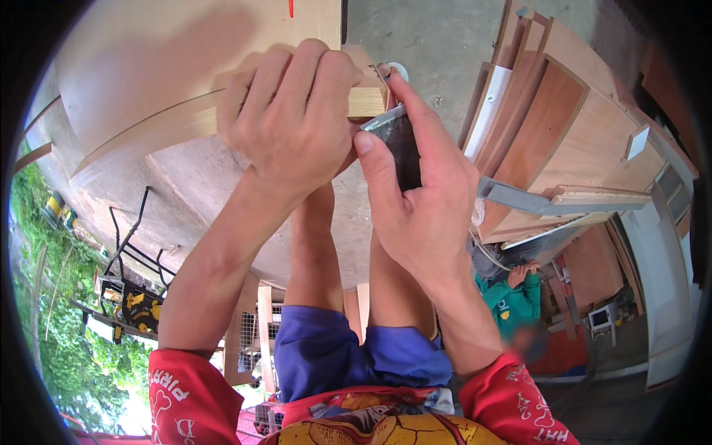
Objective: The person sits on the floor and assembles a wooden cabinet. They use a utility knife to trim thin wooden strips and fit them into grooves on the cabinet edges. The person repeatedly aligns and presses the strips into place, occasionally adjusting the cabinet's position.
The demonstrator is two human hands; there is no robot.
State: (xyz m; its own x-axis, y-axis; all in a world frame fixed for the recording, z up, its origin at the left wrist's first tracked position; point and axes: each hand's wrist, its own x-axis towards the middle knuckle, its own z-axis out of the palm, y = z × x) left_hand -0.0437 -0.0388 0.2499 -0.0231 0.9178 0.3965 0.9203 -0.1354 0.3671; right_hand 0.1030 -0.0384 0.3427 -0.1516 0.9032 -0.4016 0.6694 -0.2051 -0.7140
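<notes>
At upper centre, the left hand (291,117) clamps its fingers on the wooden panel (141,70); the right hand (430,185) pinches a dark flat plate (400,148), best held steady.

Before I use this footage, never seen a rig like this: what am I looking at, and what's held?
No machine here: these are a person's bare hands, seen from a camera worn on the head, looking down. It is a wide fisheye, so straight edges bend. There is just this one view.

The left hand curls over the edge of a pale wooden board; how firmly it grips is hidden. The right hand holds a dark plate with a pale edge, close to the board's end. A thin red mark shows on the board at the top.

Off to the right are wood panels and another person in green.
</notes>
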